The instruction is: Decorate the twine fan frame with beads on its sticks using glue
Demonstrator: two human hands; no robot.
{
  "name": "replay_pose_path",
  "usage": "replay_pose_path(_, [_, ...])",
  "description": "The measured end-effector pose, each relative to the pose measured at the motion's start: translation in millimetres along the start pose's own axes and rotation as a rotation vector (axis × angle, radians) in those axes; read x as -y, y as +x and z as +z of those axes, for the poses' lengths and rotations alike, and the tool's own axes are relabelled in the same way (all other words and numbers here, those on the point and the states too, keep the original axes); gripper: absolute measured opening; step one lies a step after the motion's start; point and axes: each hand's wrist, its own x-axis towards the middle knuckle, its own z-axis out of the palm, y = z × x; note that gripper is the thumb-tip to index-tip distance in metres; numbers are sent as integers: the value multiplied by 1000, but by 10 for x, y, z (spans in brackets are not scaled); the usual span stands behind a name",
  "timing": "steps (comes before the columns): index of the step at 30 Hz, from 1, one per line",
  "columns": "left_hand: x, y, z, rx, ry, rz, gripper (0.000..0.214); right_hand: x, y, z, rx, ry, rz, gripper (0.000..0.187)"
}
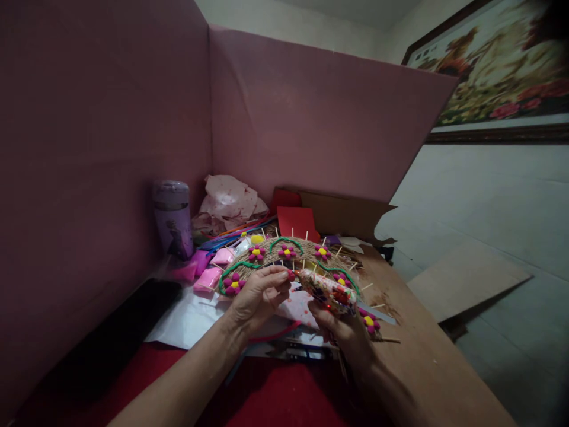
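My right hand (pixel 342 329) grips a glue gun (pixel 329 289) with a flowery pattern, its orange tip pointing left. Between the thumb and fingers of my left hand (pixel 267 290) is a small red piece (pixel 291 275), right by the glue gun's tip; whether they touch I cannot tell. Behind both hands lies a curved woven twine piece (pixel 297 244) with short sticks poking out along its edges. Purple flowers with yellow centres, such as one flower (pixel 287 251), and green wavy strands (pixel 242 266) decorate it. My hands hide part of its inner edge.
A purple tumbler (pixel 173 219) stands at the left beside bright pink packets (pixel 208 280). Crumpled pink wrapping (pixel 231 198), a red card (pixel 297 222) and torn cardboard (pixel 347 213) sit at the back. Scissors-like dark tools (pixel 297 351) lie near the front; a black slab (pixel 111 332) is at left.
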Motion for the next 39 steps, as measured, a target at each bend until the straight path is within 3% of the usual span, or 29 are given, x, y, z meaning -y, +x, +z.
replay_pose_path(5, [-11, 1, 1, -3, 8, 6, 13, 89, -17, 1, -41, 34, 20, 39])
replay_pose_path(13, [4, 8, 17, -4, 77, 99, 13, 262, -41, -25, 57, 224, 102, 41])
replay_pose_path(20, [3, 2, 42, -7, 93, 100, 13, 340, -120, 51, -41, 294, 192, 35])
replay_pose_path(29, [1, 1, 40, -12, 97, 94, 14, 361, -141, 64, -48, 296, 201, 37])
replay_pose_path(34, [8, 3, 37, -7, 103, 90, 14, 334, -115, 41, -13, 262, 188, 40])
replay_pose_path(39, [11, -1, 35, 14, 101, 92, 14, 268, -16, -27, 107, 271, 170, 40])
